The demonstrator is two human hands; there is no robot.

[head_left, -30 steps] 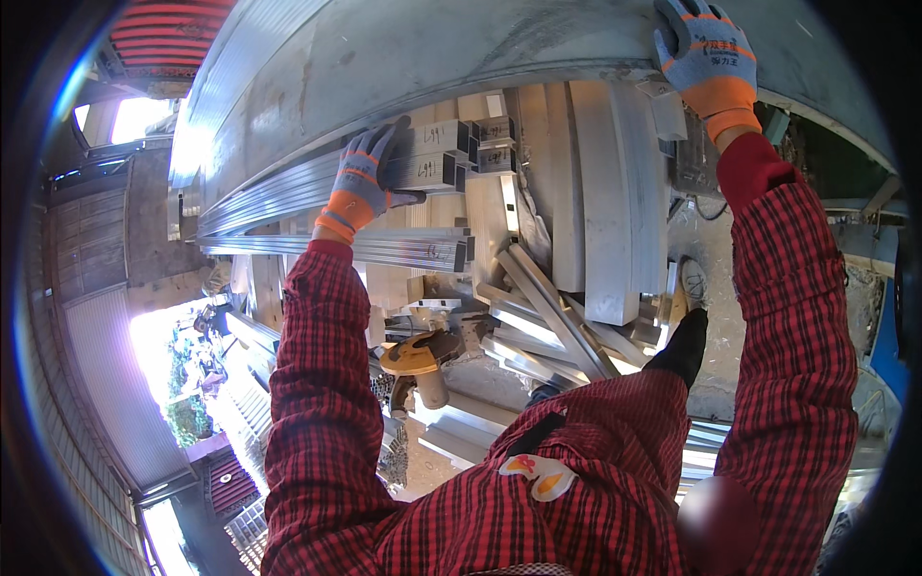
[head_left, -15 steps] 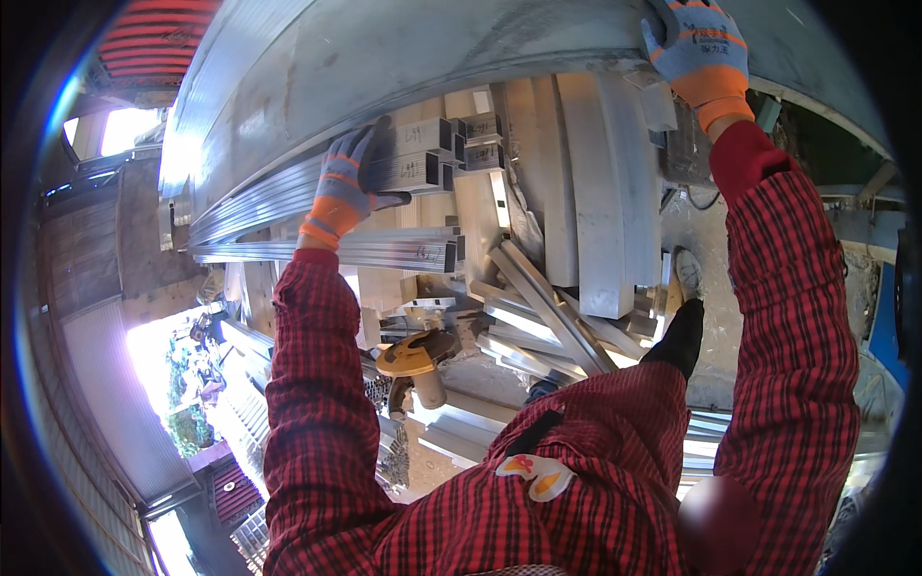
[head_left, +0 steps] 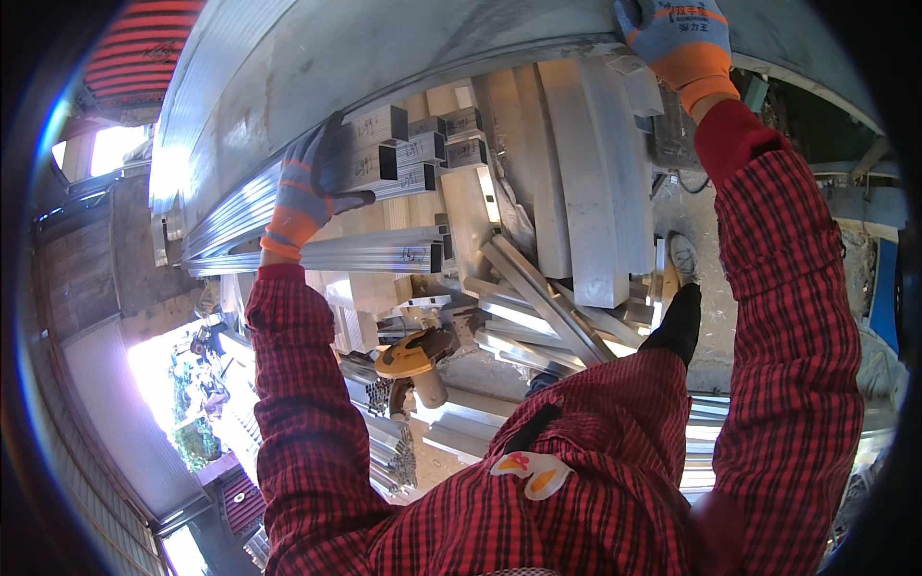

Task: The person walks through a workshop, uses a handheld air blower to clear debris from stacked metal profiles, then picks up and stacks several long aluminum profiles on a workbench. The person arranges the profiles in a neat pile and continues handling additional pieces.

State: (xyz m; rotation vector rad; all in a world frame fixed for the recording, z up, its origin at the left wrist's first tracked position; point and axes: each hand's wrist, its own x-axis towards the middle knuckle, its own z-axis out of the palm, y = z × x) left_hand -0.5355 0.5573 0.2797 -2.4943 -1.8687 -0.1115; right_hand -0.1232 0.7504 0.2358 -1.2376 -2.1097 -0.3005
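Observation:
My left hand [head_left: 303, 192], in a grey and orange glove, is closed around the ends of two stacked rectangular metal tubes [head_left: 373, 152], thumb below and fingers above. Their cut ends have handwritten marks. Just behind these, more marked rectangular tubes [head_left: 421, 158] lie in the same stack. Below the hand runs another pair of long thin tubes [head_left: 384, 256]. My right hand [head_left: 682, 48], gloved alike, rests against the edge of a large grey metal surface [head_left: 509, 34]. Its thumb stands apart, while the fingertips are cut off by the upper border.
Long wide metal profiles [head_left: 591, 182] lie at the middle. Shorter loose lengths [head_left: 543, 298] lean crosswise beneath them. A yellow-topped machine [head_left: 413, 355] stands near bundles of tubes [head_left: 394, 451]. My shoe [head_left: 683, 257] is on the floor at the right.
My left hand has moved left, and the two tubes in it have shifted left against their neighbours. My right hand sits slightly higher and further left in view.

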